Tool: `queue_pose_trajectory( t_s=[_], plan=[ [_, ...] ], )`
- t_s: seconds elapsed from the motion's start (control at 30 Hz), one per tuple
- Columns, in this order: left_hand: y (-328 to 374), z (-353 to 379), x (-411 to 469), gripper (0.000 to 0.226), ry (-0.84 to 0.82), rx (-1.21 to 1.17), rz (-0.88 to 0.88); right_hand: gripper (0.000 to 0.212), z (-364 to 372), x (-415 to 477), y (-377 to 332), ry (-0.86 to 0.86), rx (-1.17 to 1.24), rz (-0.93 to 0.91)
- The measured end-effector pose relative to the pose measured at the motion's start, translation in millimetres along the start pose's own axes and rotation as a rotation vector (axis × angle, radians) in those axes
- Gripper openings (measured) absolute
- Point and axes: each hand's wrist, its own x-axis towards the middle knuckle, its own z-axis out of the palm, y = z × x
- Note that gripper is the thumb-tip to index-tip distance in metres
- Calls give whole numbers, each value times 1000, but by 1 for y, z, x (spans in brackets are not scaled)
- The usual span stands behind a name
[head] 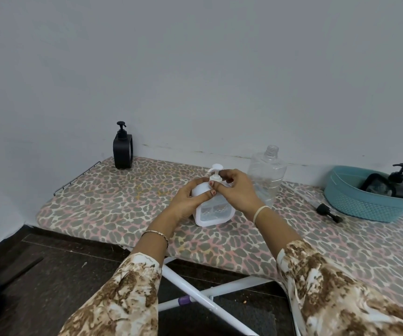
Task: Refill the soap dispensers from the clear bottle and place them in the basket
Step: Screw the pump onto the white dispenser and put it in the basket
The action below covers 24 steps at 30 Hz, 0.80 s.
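1. Black dispenser [122,146]: upper left, upright at the far left end of the ironing board [98,202], close to the wall and the end edge.
2. Left hand [190,197]: centre, fingers wrapped round the body of the white dispenser [210,209].
3. Right hand [234,190]: fingertips pinched on that dispenser's pump neck.
4. Clear bottle [267,175]: uncapped, just behind the right hand. Likely hazard: a wrist drawing back could tip it and spill.
5. Black cap [328,212]: lying loose right of centre and may roll towards the front edge.
6. Basket [365,204]: right, holding a second black dispenser [399,183]. It sits near the wall.
7. Open room: bare cover left of the hands and along the front.
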Motion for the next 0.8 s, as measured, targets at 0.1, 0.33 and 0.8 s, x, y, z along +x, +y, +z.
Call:
queue_pose_trajectory(
  t_s=[0.1, 0.33, 0.8],
  plan=[
    [4, -3, -1, 37, -34, 20, -15, 37, -4, 1, -2, -25, -28, -1],
    [4, -1, -3, 31, -14, 9, -8, 24, -11, 2, -1, -109, 18, -33],
    [5, 0, -7, 33, -8, 13, 13, 33, -4, 5, 5, -4, -82, -8]
  ],
)
